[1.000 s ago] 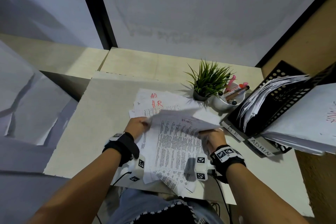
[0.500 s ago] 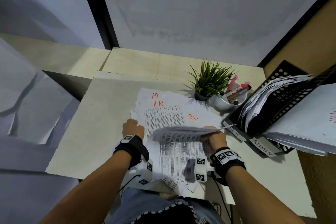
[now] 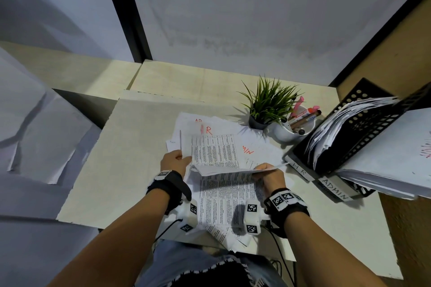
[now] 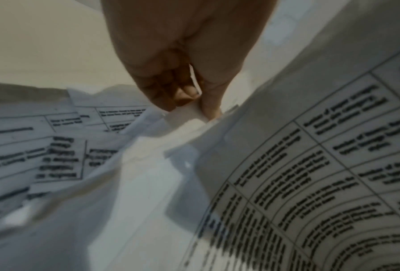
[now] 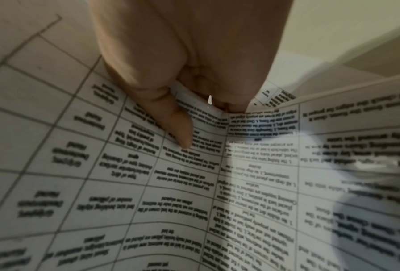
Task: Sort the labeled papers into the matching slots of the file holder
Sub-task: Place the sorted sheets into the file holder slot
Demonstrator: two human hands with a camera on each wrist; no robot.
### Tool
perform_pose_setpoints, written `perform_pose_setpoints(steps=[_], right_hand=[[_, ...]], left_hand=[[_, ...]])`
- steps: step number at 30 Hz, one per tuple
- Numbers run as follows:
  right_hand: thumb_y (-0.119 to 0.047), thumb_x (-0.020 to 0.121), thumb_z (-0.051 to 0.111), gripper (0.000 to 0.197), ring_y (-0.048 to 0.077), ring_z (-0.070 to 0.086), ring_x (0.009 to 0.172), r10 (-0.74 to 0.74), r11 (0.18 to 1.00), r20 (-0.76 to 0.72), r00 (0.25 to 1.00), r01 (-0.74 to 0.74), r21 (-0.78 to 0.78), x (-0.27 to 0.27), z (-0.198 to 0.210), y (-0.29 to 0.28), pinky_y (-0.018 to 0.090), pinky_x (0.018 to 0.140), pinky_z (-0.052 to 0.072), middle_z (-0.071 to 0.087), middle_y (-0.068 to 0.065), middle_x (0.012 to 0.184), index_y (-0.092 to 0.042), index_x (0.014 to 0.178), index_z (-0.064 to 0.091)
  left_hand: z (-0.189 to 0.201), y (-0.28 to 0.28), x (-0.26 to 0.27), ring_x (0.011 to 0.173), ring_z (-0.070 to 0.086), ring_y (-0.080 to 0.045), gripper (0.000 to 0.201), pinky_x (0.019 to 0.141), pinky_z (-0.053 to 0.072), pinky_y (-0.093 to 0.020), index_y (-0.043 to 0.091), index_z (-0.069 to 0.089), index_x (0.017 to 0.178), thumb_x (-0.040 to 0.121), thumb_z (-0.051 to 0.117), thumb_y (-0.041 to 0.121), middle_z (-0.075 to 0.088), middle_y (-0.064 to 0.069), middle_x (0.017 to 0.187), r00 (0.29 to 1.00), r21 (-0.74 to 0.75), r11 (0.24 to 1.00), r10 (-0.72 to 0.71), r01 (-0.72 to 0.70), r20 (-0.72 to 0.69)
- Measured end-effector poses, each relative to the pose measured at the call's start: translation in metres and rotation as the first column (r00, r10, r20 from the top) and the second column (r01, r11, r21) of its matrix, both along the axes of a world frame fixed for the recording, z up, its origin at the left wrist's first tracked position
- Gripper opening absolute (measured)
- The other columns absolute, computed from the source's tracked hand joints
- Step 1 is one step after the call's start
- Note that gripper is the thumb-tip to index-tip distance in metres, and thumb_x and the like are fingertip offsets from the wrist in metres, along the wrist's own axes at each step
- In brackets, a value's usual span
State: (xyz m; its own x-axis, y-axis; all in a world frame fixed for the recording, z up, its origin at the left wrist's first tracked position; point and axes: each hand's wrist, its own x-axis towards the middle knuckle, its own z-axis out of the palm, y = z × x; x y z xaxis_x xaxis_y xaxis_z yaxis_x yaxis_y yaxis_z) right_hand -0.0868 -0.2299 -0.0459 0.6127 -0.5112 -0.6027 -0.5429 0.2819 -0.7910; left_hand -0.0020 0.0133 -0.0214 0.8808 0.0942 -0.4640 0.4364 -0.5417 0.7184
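A loose pile of printed papers (image 3: 215, 151) lies on the table, some marked in red: "HR" (image 3: 205, 130) and part of "ADMIN" (image 3: 247, 150). My right hand (image 3: 265, 171) grips the far edge of the top printed sheet (image 3: 228, 171) and holds it folded back toward me; in the right wrist view my right hand (image 5: 201, 113) has its thumb on the printed sheet (image 5: 148, 165). My left hand (image 3: 176, 161) pinches a paper's left edge (image 3: 180, 143), which stands upright. The left wrist view shows my left hand (image 4: 194, 99) pinching white paper (image 4: 183, 113). The black file holder (image 3: 363, 130) stands right, with slots tagged HR (image 3: 299, 169) and ADMIN (image 3: 334, 190).
A small potted plant (image 3: 268, 105) and a white cup of pens (image 3: 295, 127) stand behind the pile, left of the holder. Both holder slots are stuffed with papers (image 3: 331, 128). The table's left edge (image 3: 93, 158) drops off beside the pile. A brown wall (image 3: 396, 58) backs the holder.
My left hand let go of the lifted sheet, moved left and now pinches another paper's edge. The right hand has folded its sheet further back toward me, uncovering the HR sheet.
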Motion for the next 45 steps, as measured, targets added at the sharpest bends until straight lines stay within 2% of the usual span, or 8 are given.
perform_pose_setpoints(steps=[5, 11, 15, 18, 21, 32, 41, 45], right_hand=[[0.02, 0.073, 0.045, 0.042, 0.018, 0.044, 0.064, 0.081, 0.996, -0.029, 0.996, -0.082, -0.033, 0.008, -0.006, -0.008, 0.022, 0.057, 0.037, 0.05, 0.003, 0.057, -0.016, 0.052, 0.051], [0.008, 0.086, 0.05, 0.029, 0.021, 0.055, 0.072, 0.063, 0.994, -0.083, 0.995, -0.069, -0.081, 0.005, 0.004, -0.008, 0.028, 0.07, 0.05, 0.06, -0.012, 0.042, -0.015, 0.072, 0.061], [0.017, 0.066, 0.06, 0.022, 0.026, 0.062, 0.083, 0.037, 0.998, -0.034, 0.999, -0.038, -0.039, 0.009, 0.015, -0.002, 0.025, 0.061, 0.054, 0.068, 0.0, 0.055, -0.001, 0.077, 0.067], [0.017, 0.059, 0.062, 0.033, 0.039, 0.066, 0.082, -0.066, 0.99, 0.095, 0.993, 0.053, 0.134, 0.008, 0.033, 0.005, 0.05, 0.078, 0.055, 0.068, 0.021, 0.084, -0.003, 0.084, 0.059], [0.019, 0.068, 0.058, 0.034, 0.038, 0.064, 0.09, -0.076, 0.986, 0.17, 0.982, 0.049, 0.16, 0.01, 0.054, 0.004, 0.047, 0.081, 0.054, 0.066, 0.023, 0.1, -0.003, 0.094, 0.057], [0.019, 0.071, 0.065, 0.047, 0.002, 0.068, 0.083, 0.135, 0.978, 0.545, 0.827, -0.023, -0.207, 0.0, 0.157, 0.014, 0.025, 0.077, 0.057, 0.073, -0.013, 0.082, -0.021, 0.096, 0.063], [0.012, 0.077, 0.067, 0.034, 0.008, 0.064, 0.073, 0.057, 0.992, 0.262, 0.963, -0.025, -0.123, -0.018, 0.111, 0.055, 0.025, 0.07, 0.054, 0.066, -0.005, 0.08, -0.022, 0.078, 0.061], [0.007, 0.08, 0.066, 0.027, 0.011, 0.065, 0.073, -0.059, 0.994, 0.278, 0.959, 0.083, -0.074, -0.018, 0.11, 0.051, 0.029, 0.076, 0.055, 0.066, -0.004, 0.08, -0.02, 0.077, 0.059]], left_hand=[[0.007, -0.002, -0.01, 0.077, 0.053, -0.019, 0.02, 0.067, 0.044, -0.017, -0.002, 0.068, 0.085, 0.083, 0.051, -0.011, 0.058, -0.009, 0.086, 0.994, -0.21, 0.975, -0.052, 0.071, 0.097], [0.01, 0.002, -0.019, 0.088, 0.056, -0.026, 0.055, 0.059, 0.051, -0.01, 0.012, 0.063, 0.044, 0.077, 0.036, -0.023, 0.064, -0.007, 0.086, 0.994, -0.413, 0.904, -0.11, 0.11, 0.023], [0.025, -0.001, -0.017, 0.093, 0.058, -0.024, 0.042, 0.077, 0.048, -0.023, 0.015, 0.068, 0.066, 0.084, 0.045, -0.015, 0.065, -0.007, 0.094, 0.954, -0.337, 0.899, -0.299, 0.278, -0.012], [0.052, -0.002, -0.017, 0.096, 0.056, -0.019, 0.02, 0.084, 0.046, -0.022, 0.013, 0.063, 0.099, 0.092, 0.048, 0.003, 0.063, -0.003, 0.102, 0.834, -0.201, 0.825, -0.549, 0.529, -0.06], [0.077, -0.003, -0.017, 0.069, 0.042, -0.014, 0.023, 0.061, 0.037, -0.01, 0.014, 0.046, 0.098, 0.088, 0.042, -0.006, 0.045, -0.001, 0.08, 0.742, -0.079, 0.758, -0.651, 0.648, -0.16], [0.124, -0.041, -0.028, 0.091, 0.066, -0.013, 0.023, 0.082, 0.055, -0.028, 0.036, 0.064, 0.09, 0.087, 0.063, 0.014, 0.07, -0.004, 0.096, 0.92, -0.489, 0.837, -0.041, 0.245, 0.389], [0.061, -0.042, -0.028, 0.093, 0.067, -0.016, 0.045, 0.074, 0.051, -0.025, 0.009, 0.062, 0.112, 0.076, 0.074, 0.033, 0.069, -0.004, 0.105, 0.993, -0.378, 0.918, -0.107, 0.117, 0.048], [0.069, -0.039, -0.022, 0.074, 0.062, -0.009, 0.006, 0.07, 0.055, -0.027, 0.018, 0.061, 0.088, 0.085, 0.066, 0.019, 0.066, -0.002, 0.084, 0.978, -0.354, 0.922, -0.095, 0.157, 0.184]])
